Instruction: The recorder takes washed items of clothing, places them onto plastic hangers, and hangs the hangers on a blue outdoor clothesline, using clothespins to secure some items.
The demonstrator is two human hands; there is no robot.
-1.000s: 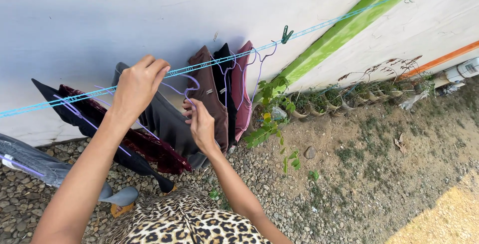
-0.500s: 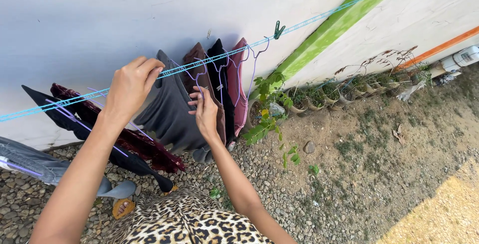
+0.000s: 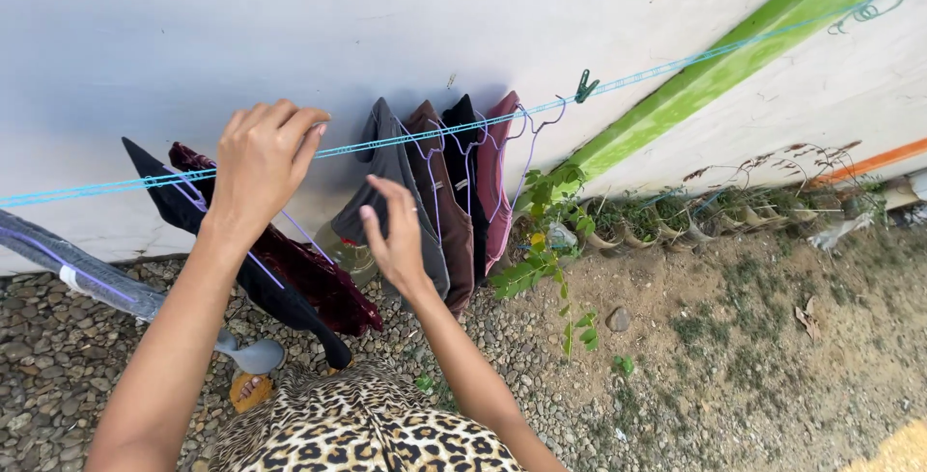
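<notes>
1. Your left hand [image 3: 263, 158] is up at the thin blue clothesline [image 3: 406, 131], fingers curled, fingertips pinched right at the line. Can't tell whether it grips the line itself or a hanger hook there.
2. Your right hand [image 3: 394, 233] is open, fingers spread and relaxed, holding nothing. It sits just in front of the grey garment [image 3: 396, 182], palm toward it; contact unclear.
3. Grey garment hangs from the line on a thin purple wire hanger [image 3: 428, 168], leftmost in a tight bunch of four.
4. Packed against it to the right, in order: brown garment [image 3: 446, 207], black garment [image 3: 472, 173], dusty pink garment [image 3: 498, 182], all on the same kind of hanger.
5. Green plastic clothes peg [image 3: 583, 86] is clipped on the line just right of the bunch.
6. Left of your left hand: dark maroon velvet garment [image 3: 319, 284] and another black garment [image 3: 193, 221] hang tilted on the line, well apart from the bunch.
7. Far left, a grey folded cloth [image 3: 77, 274] hangs at frame edge.
8. Behind the line: white painted wall [image 3: 290, 28] with a green diagonal stripe [image 3: 734, 57].
9. Below: grey gravel [image 3: 58, 366] under the clothes, bare dirt with patchy weeds to the right, a leafy green plant [image 3: 541, 250] at the wall base.
10. Leopard-print fabric [image 3: 367, 438] fills the bottom edge, on your body.
</notes>
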